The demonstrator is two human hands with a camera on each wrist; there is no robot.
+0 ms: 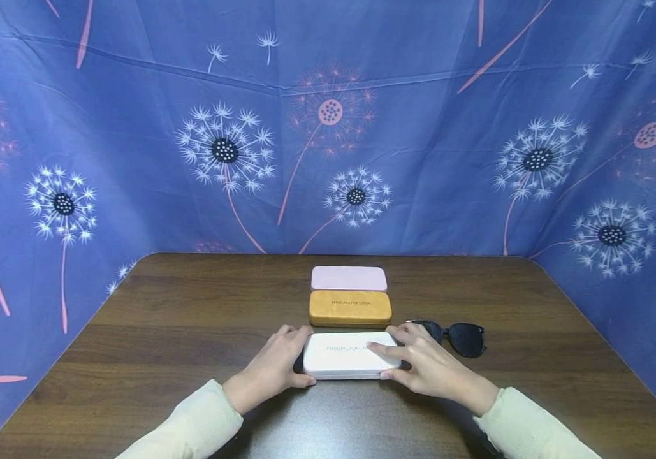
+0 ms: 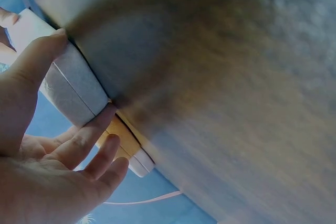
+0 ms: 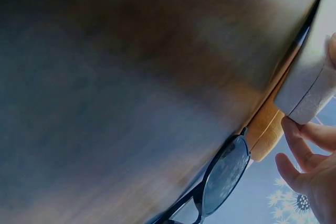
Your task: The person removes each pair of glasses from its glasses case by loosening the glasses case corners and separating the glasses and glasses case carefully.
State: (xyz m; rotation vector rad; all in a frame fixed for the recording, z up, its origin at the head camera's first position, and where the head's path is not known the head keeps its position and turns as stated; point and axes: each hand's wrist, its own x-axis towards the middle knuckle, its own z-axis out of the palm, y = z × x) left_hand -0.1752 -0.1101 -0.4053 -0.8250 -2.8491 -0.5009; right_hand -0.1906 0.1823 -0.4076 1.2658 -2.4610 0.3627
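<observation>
A closed white glasses case (image 1: 339, 364) with small lettering on its lid lies on the table, between both hands. My left hand (image 1: 275, 362) grips its left end, thumb at the front corner and fingers at the back, as the left wrist view also shows. At the other end my right hand (image 1: 428, 363) holds the case with its thumb in front, one finger across the lid and others behind. Just behind it sits a mustard-yellow glasses case (image 1: 350, 312), and a pale pink case (image 1: 348, 278) is beyond that. Dark sunglasses (image 1: 466, 339) lie beside the right hand, partly hidden by it.
The brown wooden table (image 1: 178, 319) has its far edge against a blue cloth (image 1: 419, 127) with a dandelion print, which also hangs along both sides. In the right wrist view the sunglasses (image 3: 227, 177) stand close to the yellow case (image 3: 266, 129).
</observation>
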